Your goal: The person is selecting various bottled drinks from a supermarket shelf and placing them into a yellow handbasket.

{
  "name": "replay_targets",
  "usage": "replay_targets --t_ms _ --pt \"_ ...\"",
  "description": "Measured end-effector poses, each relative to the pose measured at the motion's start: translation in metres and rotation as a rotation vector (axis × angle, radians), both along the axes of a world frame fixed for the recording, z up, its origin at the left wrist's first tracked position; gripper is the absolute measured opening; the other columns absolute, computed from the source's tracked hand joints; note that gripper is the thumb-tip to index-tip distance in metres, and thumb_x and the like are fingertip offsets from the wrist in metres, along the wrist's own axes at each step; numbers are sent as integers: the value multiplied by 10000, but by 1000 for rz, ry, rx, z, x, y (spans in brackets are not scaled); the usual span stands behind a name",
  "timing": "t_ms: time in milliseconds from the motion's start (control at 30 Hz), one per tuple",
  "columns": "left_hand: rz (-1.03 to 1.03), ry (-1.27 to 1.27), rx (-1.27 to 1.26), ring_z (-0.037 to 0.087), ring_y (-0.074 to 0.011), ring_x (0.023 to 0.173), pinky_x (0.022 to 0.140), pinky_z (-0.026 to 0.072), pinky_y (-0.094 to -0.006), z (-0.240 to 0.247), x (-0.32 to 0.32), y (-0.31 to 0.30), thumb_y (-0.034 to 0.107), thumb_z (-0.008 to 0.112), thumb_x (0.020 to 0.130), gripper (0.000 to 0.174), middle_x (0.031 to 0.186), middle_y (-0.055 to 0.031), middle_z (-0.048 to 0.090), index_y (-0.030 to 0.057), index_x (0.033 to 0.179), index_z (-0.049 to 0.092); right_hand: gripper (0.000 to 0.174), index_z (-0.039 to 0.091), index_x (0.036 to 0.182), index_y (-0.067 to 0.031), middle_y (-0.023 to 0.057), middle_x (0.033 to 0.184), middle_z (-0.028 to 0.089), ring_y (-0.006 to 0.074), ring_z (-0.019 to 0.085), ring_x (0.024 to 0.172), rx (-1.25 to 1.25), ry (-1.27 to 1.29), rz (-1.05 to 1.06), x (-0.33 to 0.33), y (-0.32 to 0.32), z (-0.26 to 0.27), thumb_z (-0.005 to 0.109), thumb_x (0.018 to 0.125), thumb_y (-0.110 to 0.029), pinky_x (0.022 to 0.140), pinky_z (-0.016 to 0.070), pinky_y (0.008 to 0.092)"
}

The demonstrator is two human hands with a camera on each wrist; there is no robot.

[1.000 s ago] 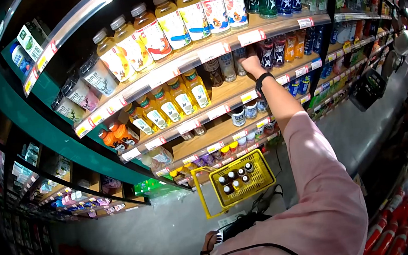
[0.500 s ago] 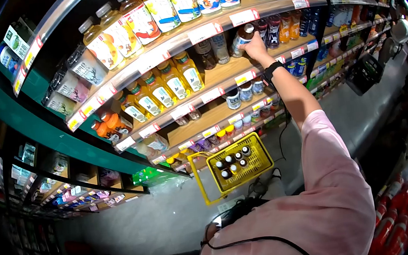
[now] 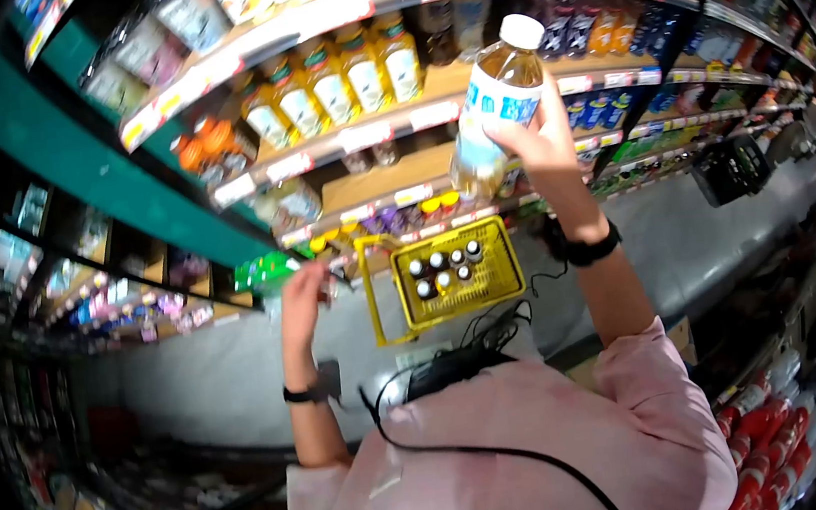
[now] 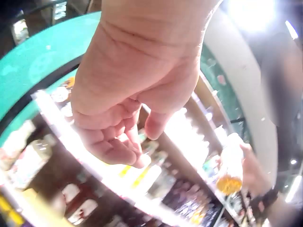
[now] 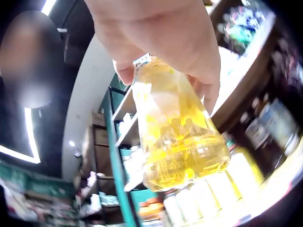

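Note:
My right hand point(image 3: 552, 148) grips a clear drink bottle point(image 3: 503, 98) with a white cap, a blue-and-white label and pale yellow liquid. The bottle is tilted in front of the shelves, its cap toward the top of the head view. In the right wrist view, the fingers and thumb wrap round its label and the ridged bottom point(image 5: 184, 158) faces the camera. My left hand point(image 3: 301, 302) hangs in the air left of the yellow basket, fingers loosely curled and holding nothing. The left wrist view shows the same bent fingers point(image 4: 113, 142) with the thumb beside them.
A yellow basket point(image 3: 498, 267) on the floor holds several dark-capped bottles. Shelves ahead carry yellow juice bottles point(image 3: 333, 82) and orange-capped bottles point(image 3: 219, 141). A black basket point(image 3: 730, 170) is farther along the aisle. Red bottles point(image 3: 760, 426) stand at lower right. A black cable point(image 3: 511, 453) crosses the shirt.
My right hand has drawn the bottle out of the middle shelf and back toward me. The left hand has risen into view at the left. The head view has tilted downward.

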State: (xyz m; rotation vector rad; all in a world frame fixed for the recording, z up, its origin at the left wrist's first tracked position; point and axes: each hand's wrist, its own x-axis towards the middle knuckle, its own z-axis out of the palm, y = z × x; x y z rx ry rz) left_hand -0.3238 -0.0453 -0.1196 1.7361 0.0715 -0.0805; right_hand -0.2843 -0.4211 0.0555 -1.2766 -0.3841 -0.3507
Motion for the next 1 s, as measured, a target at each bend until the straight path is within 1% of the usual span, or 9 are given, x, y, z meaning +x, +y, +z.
replay_targets --t_ms 67,100,200,233,333,533,600,767,1000 --pt "-157 -145 -44 552 -97 721 670 464 -250 77 1 -24 373 565 989 442 885 -22 632 13 1234 642 592 431 1359 -2 67 1177 611 145 608 1058 201 192 299 -24 37 -30 698 837 -85 932 499 315" --pt "-192 -216 -114 540 -90 742 674 455 -245 105 -3 -37 376 565 989 444 902 -17 632 15 1237 642 582 446 1352 1 65 1171 619 135 610 1049 101 300 333 -35 56 -42 701 837 -90 924 502 308" --pt "-231 -311 -193 569 -75 774 705 478 -244 149 -7 -55 248 568 993 352 993 -35 673 15 1247 639 523 498 1299 12 59 1132 646 105 622 989 9 334 457 -65 109 -66 713 839 -110 871 522 290" --pt "-254 -336 -73 530 -60 764 680 442 -226 153 -4 -59 301 573 990 362 947 -9 650 21 1204 657 493 511 1258 17 59 1116 651 97 625 951 35 342 509 -74 122 -67 725 833 -111 846 526 290" --pt "-311 -148 24 479 -26 740 646 386 -211 150 -8 -42 318 593 987 311 808 56 594 25 949 689 489 520 1243 12 61 1126 643 104 620 965 -126 410 497 -83 135 -85 738 822 -109 847 522 293" --pt "-203 -405 -196 525 -24 703 622 439 -209 111 -17 -41 289 585 1004 302 813 34 618 9 950 682 636 444 1335 5 101 1133 632 144 621 1014 47 398 714 -99 136 -109 754 793 -119 880 510 292" --pt "26 -328 -319 551 -30 769 688 448 -211 115 -22 -40 312 553 1019 337 866 19 636 -1 989 675 736 408 1364 11 106 1138 610 189 635 1015 84 713 1084 -105 124 -128 788 763 -181 878 528 323" --pt "147 -335 -419 585 -43 759 675 462 -204 105 -16 -37 393 518 1024 429 905 3 662 -11 1047 660 1010 320 1432 10 158 1219 595 241 665 1027 94 587 956 -133 123 -139 837 735 -507 847 586 382" --pt "61 -239 -633 695 -135 803 717 571 -266 102 -11 -45 432 500 1020 459 946 -83 698 -3 1115 611 975 302 1454 20 143 1275 556 233 628 1093 59 478 892 -143 117 -137 808 785 -477 875 563 388"
